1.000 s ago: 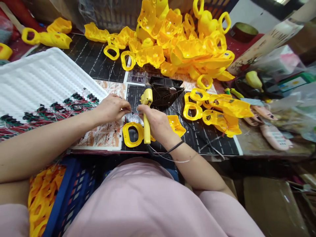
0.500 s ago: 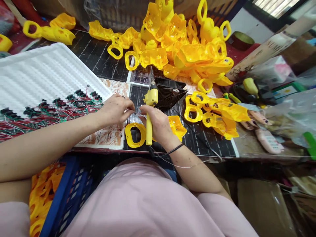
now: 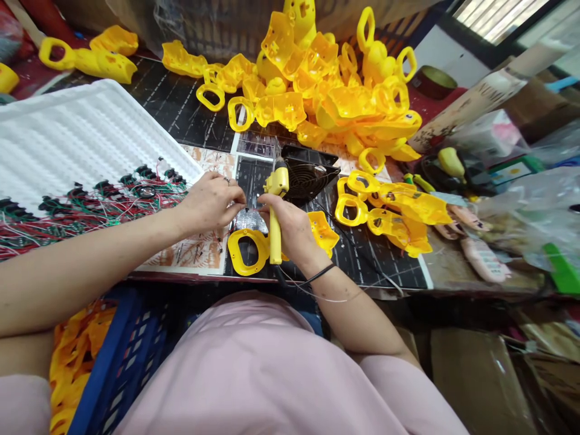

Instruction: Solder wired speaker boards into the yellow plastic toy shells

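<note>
My right hand [image 3: 295,231] is wrapped around the handle of a yellow soldering gun [image 3: 275,238], whose tip points away from me; a thin wire trails below it. Across from it, my left hand [image 3: 209,202] has its thumb and fingertips pinched together. A tiny dark piece shows at those fingertips, too small to name. A yellow plastic shell with a ring-shaped handle [image 3: 234,258] lies below the hands, partly behind the soldering gun. Just past the gun stands a black fan [image 3: 312,172].
A white tray [image 3: 99,121] at left bears dark round parts with red and green wires [image 3: 104,199]. Yellow duck-like shells [image 3: 344,99] are heaped at the back, with more shells [image 3: 399,205] at right. A blue basket [image 3: 113,356] of yellow parts sits below the table's front edge.
The view has shifted slightly, so things at right appear a little farther left. The soldering gun is slightly lower in view. Both hands keep nearly the same pose.
</note>
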Motion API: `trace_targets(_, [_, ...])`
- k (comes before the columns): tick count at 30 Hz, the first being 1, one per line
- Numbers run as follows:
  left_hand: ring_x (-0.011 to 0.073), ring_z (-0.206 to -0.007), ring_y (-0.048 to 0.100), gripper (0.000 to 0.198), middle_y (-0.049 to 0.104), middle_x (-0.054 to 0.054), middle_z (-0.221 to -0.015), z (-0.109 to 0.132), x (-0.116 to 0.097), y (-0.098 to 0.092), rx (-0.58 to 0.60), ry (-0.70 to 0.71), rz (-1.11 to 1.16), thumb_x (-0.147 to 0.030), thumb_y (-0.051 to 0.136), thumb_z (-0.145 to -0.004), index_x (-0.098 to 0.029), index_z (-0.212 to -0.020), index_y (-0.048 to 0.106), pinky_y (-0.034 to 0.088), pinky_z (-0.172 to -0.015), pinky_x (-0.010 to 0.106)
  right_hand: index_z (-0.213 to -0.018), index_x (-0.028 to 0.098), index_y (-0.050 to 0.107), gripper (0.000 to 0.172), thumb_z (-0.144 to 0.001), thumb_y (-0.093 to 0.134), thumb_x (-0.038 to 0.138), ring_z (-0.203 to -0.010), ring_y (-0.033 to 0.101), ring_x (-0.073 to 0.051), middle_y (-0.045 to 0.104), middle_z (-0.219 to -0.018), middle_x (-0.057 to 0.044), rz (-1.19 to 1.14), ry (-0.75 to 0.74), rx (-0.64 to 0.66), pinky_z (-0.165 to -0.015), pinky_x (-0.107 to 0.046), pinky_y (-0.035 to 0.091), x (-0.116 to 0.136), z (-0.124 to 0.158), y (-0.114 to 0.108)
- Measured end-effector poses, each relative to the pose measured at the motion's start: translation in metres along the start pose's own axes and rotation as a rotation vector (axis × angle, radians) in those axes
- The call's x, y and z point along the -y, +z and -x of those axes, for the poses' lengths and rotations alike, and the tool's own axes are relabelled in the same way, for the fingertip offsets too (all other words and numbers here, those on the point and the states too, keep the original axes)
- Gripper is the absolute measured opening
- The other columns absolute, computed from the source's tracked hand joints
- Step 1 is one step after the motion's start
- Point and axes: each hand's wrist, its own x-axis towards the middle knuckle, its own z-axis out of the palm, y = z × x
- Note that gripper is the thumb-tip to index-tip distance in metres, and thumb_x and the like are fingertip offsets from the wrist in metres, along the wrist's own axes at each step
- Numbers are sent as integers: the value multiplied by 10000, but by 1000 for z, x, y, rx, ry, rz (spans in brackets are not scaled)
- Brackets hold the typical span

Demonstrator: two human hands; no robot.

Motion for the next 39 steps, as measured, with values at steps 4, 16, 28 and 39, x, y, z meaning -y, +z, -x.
trace_targets(4, [215, -880, 678, 303, 753, 49, -887, -1, -1, 0, 2, -9, -6, -328, 470, -896, -221, -927, 751, 406, -1014, 420, -1260, 212, 601, 303, -1011, 435, 168, -807, 650, -170, 690, -875, -38, 63, -70, -41, -746, -271, 534, 2, 0, 2])
trace_targets(16, [205, -823, 693, 323, 763, 64, -844, -6, 2, -1, 28, -235, 403, -374, 525, -823, -161, -901, 755, 528, -803, 326, -1281, 202, 610, 321, -1026, 419, 160, -691, 571, -150, 613, -723, -12, 222, -197, 18, -660, -265, 448, 6, -1, 14])
trace_targets(28, [241, -775, 680, 314, 734, 86, -850, 12, 18, -12, 307, -77, -234, -288, 419, -879, -222, -892, 726, 447, -595, 298, -1165, 177, 586, 289, -895, 556, 79, -815, 634, -183, 728, -999, -66, 246, -215, -109, -782, -320, 522, -32, 58, -66])
trace_targets(39, [376, -1203, 625, 490, 714, 115, -1247, -17, 6, 24, 248, 203, 52, -543, 380, -885, -260, -979, 769, 436, -1045, 600, -1191, 229, 649, 229, -1007, 515, 203, -992, 615, -203, 679, -878, -48, 460, -149, -20, -859, -333, 491, -71, 78, -45])
